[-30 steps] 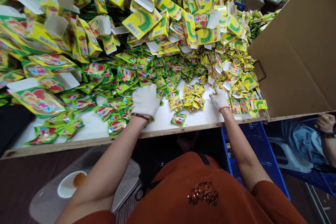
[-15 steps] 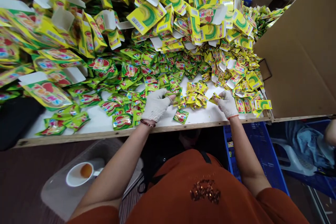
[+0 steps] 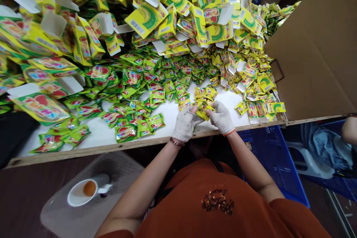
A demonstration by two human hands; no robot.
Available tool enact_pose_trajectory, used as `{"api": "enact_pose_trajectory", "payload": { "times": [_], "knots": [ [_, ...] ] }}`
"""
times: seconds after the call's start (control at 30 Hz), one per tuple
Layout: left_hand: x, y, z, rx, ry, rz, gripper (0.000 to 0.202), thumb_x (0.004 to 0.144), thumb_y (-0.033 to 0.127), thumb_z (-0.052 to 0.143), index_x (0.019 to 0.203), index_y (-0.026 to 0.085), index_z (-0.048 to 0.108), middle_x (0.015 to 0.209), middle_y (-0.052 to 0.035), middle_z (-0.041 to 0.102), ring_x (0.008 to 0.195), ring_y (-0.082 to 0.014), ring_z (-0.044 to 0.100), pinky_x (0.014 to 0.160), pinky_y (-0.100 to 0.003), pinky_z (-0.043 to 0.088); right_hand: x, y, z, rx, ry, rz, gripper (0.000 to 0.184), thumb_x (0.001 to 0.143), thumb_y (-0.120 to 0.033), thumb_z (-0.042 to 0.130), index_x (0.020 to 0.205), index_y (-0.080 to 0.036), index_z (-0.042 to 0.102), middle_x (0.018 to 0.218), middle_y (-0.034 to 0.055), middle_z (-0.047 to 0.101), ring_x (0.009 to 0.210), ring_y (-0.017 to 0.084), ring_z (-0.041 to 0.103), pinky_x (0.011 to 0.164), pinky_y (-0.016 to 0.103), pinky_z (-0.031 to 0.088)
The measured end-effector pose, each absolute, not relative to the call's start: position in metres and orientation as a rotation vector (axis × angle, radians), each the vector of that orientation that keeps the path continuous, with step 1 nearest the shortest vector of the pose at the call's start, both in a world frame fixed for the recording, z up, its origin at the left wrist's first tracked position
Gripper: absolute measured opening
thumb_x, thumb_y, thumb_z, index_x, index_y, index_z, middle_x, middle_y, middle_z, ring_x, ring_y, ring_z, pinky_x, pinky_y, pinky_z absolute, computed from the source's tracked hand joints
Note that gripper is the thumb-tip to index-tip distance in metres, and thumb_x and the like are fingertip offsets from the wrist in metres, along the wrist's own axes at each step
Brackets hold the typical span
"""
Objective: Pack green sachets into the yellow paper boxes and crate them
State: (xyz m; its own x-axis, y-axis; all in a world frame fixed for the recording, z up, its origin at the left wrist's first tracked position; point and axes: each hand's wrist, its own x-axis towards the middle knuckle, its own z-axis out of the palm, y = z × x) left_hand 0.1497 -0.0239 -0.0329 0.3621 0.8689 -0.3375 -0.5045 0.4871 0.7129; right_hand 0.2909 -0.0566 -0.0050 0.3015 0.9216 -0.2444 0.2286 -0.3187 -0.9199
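Note:
My left hand (image 3: pixel 184 122), in a white glove with bare fingertips, is closed at the left side of a small yellow sachet (image 3: pixel 203 111). From the right, my gloved right hand (image 3: pixel 222 117) pinches the same sachet between thumb and fingers. Whether the left palm holds another packet is hidden. Just behind the hands lies a small cluster of yellow sachets (image 3: pixel 206 92) on the white tabletop (image 3: pixel 170 113). Green watermelon sachets (image 3: pixel 125 131) lie to the left, a few near the table's front edge.
A heap of open yellow cartons (image 3: pixel 146 18) covers the back, with green sachets below it. A large cardboard sheet (image 3: pixel 309 52) stands at the right. Below are a blue crate (image 3: pixel 279 156) and a white cup (image 3: pixel 82 192) on a stool. Another person's arm (image 3: pixel 350 130) shows far right.
My right hand has moved left and my left hand right, so they meet at the yellow sachet. The lone green sachet between them no longer shows. Several green sachets lie exposed where my left hand was.

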Motion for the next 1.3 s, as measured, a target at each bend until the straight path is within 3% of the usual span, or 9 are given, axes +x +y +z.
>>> {"api": "enact_pose_trajectory", "payload": {
  "times": [0.1, 0.23, 0.37, 0.5, 0.63, 0.83, 1.0, 1.17, 1.3],
  "knots": [
    [0.149, -0.025, -0.035, 0.633, 0.858, 0.984, 0.051, 0.053, 0.043, 0.089, 0.087, 0.015, 0.062, 0.083, -0.0037, 0.071, 0.077, -0.0194, 0.070, 0.078, -0.039, 0.060, 0.295, -0.057, -0.007, -1.732, -1.067, 0.968, 0.036, 0.068, -0.040, 0.070, 0.091, -0.024, 0.047, 0.060, -0.0070, 0.055, 0.047, 0.011, 0.050, 0.046, 0.022, 0.041],
    [0.152, -0.019, -0.032, 0.865, 0.959, 0.985, 0.046, 0.056, 0.043, 0.085, 0.089, 0.016, 0.067, 0.084, -0.0040, 0.072, 0.077, -0.0193, 0.068, 0.077, -0.036, 0.058, 0.294, -0.059, -0.006, -1.618, -1.115, 1.035, 0.043, 0.074, -0.042, 0.066, 0.110, -0.022, 0.054, 0.090, 0.0022, 0.067, 0.065, 0.015, 0.059, 0.056, 0.028, 0.050],
    [0.155, -0.016, -0.025, 1.332, 1.026, 0.932, 0.034, 0.072, 0.044, 0.070, 0.090, 0.016, 0.072, 0.090, -0.0069, 0.073, 0.088, -0.0226, 0.066, 0.084, -0.037, 0.054, 0.313, -0.065, -0.002, -1.645, -1.142, 1.062, 0.028, 0.079, -0.040, 0.057, 0.098, -0.021, 0.061, 0.074, 0.0008, 0.063, 0.062, 0.017, 0.058, 0.057, 0.031, 0.050],
    [0.150, -0.018, -0.027, 1.599, 1.070, 0.917, 0.035, 0.080, 0.046, 0.060, 0.094, 0.017, 0.072, 0.100, -0.0081, 0.072, 0.099, -0.0242, 0.064, 0.095, -0.040, 0.049, 0.378, -0.082, 0.006, -1.902, -1.247, 0.541, 0.010, 0.073, -0.022, 0.057, 0.083, -0.021, 0.060, 0.089, 0.0049, 0.063, 0.088, 0.022, 0.059, 0.088, 0.038, 0.051],
    [0.148, -0.018, -0.030, 1.577, 1.085, 0.841, 0.033, 0.080, 0.046, 0.058, 0.093, 0.018, 0.071, 0.095, -0.0066, 0.072, 0.093, -0.0239, 0.064, 0.090, -0.038, 0.049, 0.449, -0.095, 0.015, -2.155, -1.653, 0.170, 0.027, 0.075, -0.012, 0.054, 0.098, -0.018, 0.066, 0.126, 0.0110, 0.059, 0.122, 0.024, 0.052, 0.109, 0.037, 0.042],
    [0.159, -0.019, -0.024, 1.587, 0.976, 0.845, 0.026, 0.081, 0.044, 0.061, 0.088, 0.020, 0.071, 0.088, -0.0045, 0.070, 0.086, -0.0225, 0.063, 0.086, -0.037, 0.050, 0.488, -0.071, 0.020, -2.466, -1.785, 0.118, 0.029, 0.083, -0.014, 0.054, 0.109, -0.012, 0.067, 0.117, 0.0152, 0.065, 0.108, 0.024, 0.059, 0.101, 0.035, 0.046],
    [0.163, -0.021, -0.018, 1.732, 0.877, 0.874, 0.024, 0.083, 0.037, 0.062, 0.101, 0.022, 0.070, 0.100, -0.0061, 0.071, 0.095, -0.0236, 0.065, 0.093, -0.039, 0.051, 0.462, -0.070, 0.044, -2.169, -1.660, 0.161, 0.030, 0.083, -0.023, 0.059, 0.109, -0.013, 0.070, 0.110, 0.0133, 0.069, 0.106, 0.027, 0.061, 0.099, 0.040, 0.047],
    [0.162, -0.005, 0.004, 1.983, 0.560, 0.901, 0.074, 0.069, 0.029, 0.077, 0.139, 0.020, 0.052, 0.148, -0.0122, 0.049, 0.141, -0.0313, 0.040, 0.121, -0.048, 0.027, 0.395, -0.099, 0.082, -1.678, -1.660, 0.692, 0.033, 0.082, -0.039, 0.067, 0.107, -0.019, 0.072, 0.097, 0.0055, 0.071, 0.091, 0.024, 0.064, 0.085, 0.038, 0.052],
    [0.159, 0.013, 0.012, 1.939, 0.369, 0.647, 0.084, 0.057, 0.022, 0.081, 0.137, 0.022, 0.056, 0.141, -0.0117, 0.056, 0.135, -0.0339, 0.047, 0.118, -0.049, 0.032, 0.359, -0.104, 0.092, -1.491, -1.717, 0.972, 0.030, 0.078, -0.046, 0.071, 0.090, -0.018, 0.074, 0.084, 0.0036, 0.069, 0.081, 0.021, 0.064, 0.080, 0.034, 0.051]
  ]
}}
